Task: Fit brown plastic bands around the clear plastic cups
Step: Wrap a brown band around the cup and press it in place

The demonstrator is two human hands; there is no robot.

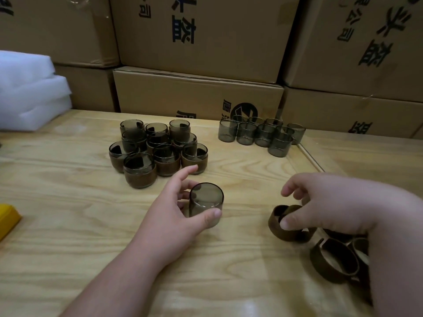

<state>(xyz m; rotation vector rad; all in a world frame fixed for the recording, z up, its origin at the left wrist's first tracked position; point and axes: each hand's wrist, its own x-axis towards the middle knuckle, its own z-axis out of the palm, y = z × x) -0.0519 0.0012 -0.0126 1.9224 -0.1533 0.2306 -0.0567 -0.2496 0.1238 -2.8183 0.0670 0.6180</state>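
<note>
My left hand [176, 209] grips a clear smoky plastic cup [206, 200], which stands bottom-up on the wooden table [68, 225]. My right hand [332, 207] pinches a brown plastic band [278, 229] between thumb and fingers, at the table surface to the right of the cup. More loose brown bands [332, 261] lie under and beside my right wrist, partly hidden. A cluster of cups with bands fitted [158, 149] stands behind the left hand. Bare clear cups [261, 133] stand in a group at the back right.
Stacked cardboard boxes [196, 94] wall off the back of the table. White foam sheets [29, 92] are piled at the back left. A yellow object [6, 218] pokes in at the left edge. A raised wooden ledge [309, 156] runs along the right side.
</note>
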